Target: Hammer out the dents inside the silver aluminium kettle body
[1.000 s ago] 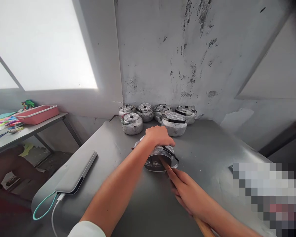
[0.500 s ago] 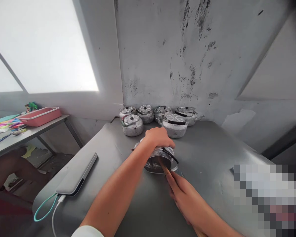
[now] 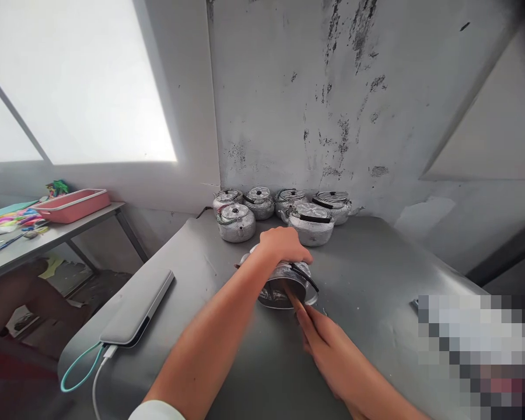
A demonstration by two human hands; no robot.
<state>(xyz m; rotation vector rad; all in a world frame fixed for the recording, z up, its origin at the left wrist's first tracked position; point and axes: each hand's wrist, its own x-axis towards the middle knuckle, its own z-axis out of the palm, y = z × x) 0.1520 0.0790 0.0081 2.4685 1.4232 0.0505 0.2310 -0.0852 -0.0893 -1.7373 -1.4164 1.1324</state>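
Observation:
A silver metal kettle [image 3: 282,272] lies tipped on its side on the grey table, its open mouth facing me and its black-gripped handle swung to the right. My left hand [image 3: 285,245] is closed over the top of the kettle; its fingertips are hidden behind the metal. In my right hand [image 3: 317,331] is a wooden stick [image 3: 294,298], gripped near the kettle's mouth with its far end inside. What that end looks like cannot be seen in the dark interior.
Several similar kettles [image 3: 237,226] stand at the table's back against the stained wall. A grey power bank [image 3: 137,309] with a white cable lies on the left. A pink basket [image 3: 76,207] sits on a side table. A blurred-out object [image 3: 476,344] is at the right.
The wooden stick has shifted slightly inside the kettle with my right hand. My left hand stays on the kettle. The whole view has drifted a little.

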